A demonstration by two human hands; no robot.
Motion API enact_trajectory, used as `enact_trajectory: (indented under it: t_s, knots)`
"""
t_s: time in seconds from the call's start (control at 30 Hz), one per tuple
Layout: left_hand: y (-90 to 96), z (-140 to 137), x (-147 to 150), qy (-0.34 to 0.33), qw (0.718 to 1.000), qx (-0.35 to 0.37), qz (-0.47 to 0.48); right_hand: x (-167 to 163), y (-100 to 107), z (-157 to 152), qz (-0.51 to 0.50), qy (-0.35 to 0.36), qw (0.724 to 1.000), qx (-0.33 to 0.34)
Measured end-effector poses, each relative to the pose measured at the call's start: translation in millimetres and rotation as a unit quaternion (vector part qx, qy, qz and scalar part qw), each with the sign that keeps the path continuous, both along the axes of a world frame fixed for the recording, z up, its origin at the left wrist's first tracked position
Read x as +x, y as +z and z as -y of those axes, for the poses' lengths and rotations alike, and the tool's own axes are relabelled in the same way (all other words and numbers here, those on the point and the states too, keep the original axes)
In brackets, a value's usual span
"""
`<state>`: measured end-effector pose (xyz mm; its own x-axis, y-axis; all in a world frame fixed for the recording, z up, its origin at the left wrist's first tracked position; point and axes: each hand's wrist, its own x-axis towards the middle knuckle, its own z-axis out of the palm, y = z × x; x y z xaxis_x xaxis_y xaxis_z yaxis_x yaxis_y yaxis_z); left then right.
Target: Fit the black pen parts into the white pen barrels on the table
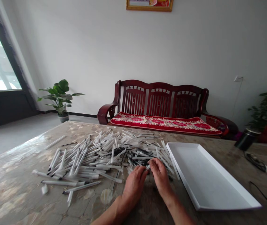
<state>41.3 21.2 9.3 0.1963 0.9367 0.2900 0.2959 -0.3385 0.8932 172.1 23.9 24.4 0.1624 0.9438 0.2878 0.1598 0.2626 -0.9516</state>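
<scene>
My left hand [134, 182] and my right hand [161, 176] meet at the near edge of a heap of pen parts. Both have their fingers pinched together around a small whitish pen piece [148, 167], mostly hidden by the fingertips. White pen barrels [77, 159], many with dark ends, spread to the left and behind my hands. Just beyond my fingers lie thin black pen parts [139, 161] mixed in with the white ones. One loose white cap [44, 189] sits at the heap's left.
An open white box tray [218, 178] stands right of my hands on the patterned table [96, 209]. Black cables [255, 162] and a dark cylindrical container [247, 139] are at the far right. A wooden bench [159, 100] with a red cover is behind the table.
</scene>
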Motion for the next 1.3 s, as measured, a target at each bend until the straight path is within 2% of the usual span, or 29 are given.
enact_trajectory:
  t_s: [0.1, 0.17, 0.3, 0.37, 0.47, 0.57, 0.73, 0.8, 0.83, 0.9, 0.97, 1.0, 1.03, 1.1, 1.13, 1.2, 1.23, 1.3]
  knots:
    - [1.6, -2.8, -1.6, -0.031, 0.999, -0.044, -0.002, 1.5, -2.6, -2.5, -0.019, 0.007, 1.000, -0.017]
    - [5.1, -3.9, -3.6, -0.061, 0.991, -0.115, 0.035, 5.4, -3.6, -4.8, -0.048, 0.015, 0.998, -0.031]
    - [14.2, -4.2, -8.6, -0.131, 0.931, -0.302, 0.155, 16.8, -2.1, -8.9, -0.098, -0.016, 0.994, -0.047]
    - [16.6, -5.1, -10.0, -0.111, 0.913, -0.329, 0.213, 19.5, -1.0, -9.4, -0.083, -0.028, 0.996, -0.029]
    - [15.4, -7.3, -9.1, -0.059, 0.912, -0.307, 0.265, 15.3, -1.6, -7.3, 0.004, -0.009, 0.999, 0.044]
    - [10.7, -8.2, -5.5, -0.052, 0.914, -0.293, 0.276, 6.6, -6.1, -3.7, 0.096, 0.026, 0.988, 0.115]
    - [2.8, -10.5, -0.8, -0.062, 0.913, -0.294, 0.276, 0.7, -16.0, -2.7, 0.143, 0.046, 0.983, 0.101]
    - [2.8, -13.0, -2.7, -0.038, 0.929, -0.269, 0.253, 1.4, -15.3, -3.9, 0.143, 0.033, 0.986, 0.083]
    - [4.4, -14.3, -5.2, -0.015, 0.944, -0.236, 0.231, 2.4, -12.9, -4.3, 0.143, 0.023, 0.987, 0.072]
    - [11.6, -16.5, -14.4, 0.059, 0.977, -0.123, 0.166, 6.7, -4.2, -3.6, 0.147, 0.021, 0.988, 0.034]
    - [22.7, -18.5, -29.0, 0.146, 0.986, 0.012, 0.080, 14.2, 8.2, -0.1, 0.149, 0.072, 0.985, -0.047]
    - [28.7, -19.8, -37.9, 0.180, 0.981, 0.057, 0.040, 18.7, 14.5, 2.9, 0.144, 0.132, 0.975, -0.102]
    - [34.3, -21.5, -47.4, 0.213, 0.974, 0.083, 0.004, 23.0, 20.0, 6.5, 0.143, 0.202, 0.953, -0.173]
    - [42.5, -27.4, -65.9, 0.266, 0.957, 0.101, -0.059, 29.7, 27.0, 14.4, 0.156, 0.349, 0.869, -0.314]
    - [44.5, -31.6, -74.3, 0.285, 0.949, 0.100, -0.096, 31.3, 28.1, 17.9, 0.160, 0.393, 0.829, -0.364]
    - [44.4, -41.8, -87.5, 0.305, 0.933, 0.081, -0.173, 31.1, 25.7, 22.4, 0.165, 0.436, 0.781, -0.416]
    - [42.6, -47.2, -92.3, 0.308, 0.927, 0.070, -0.204, 30.0, 22.9, 23.0, 0.170, 0.440, 0.770, -0.429]
    - [37.3, -57.0, -98.6, 0.313, 0.918, 0.060, -0.238, 28.1, 16.3, 20.8, 0.182, 0.424, 0.779, -0.424]
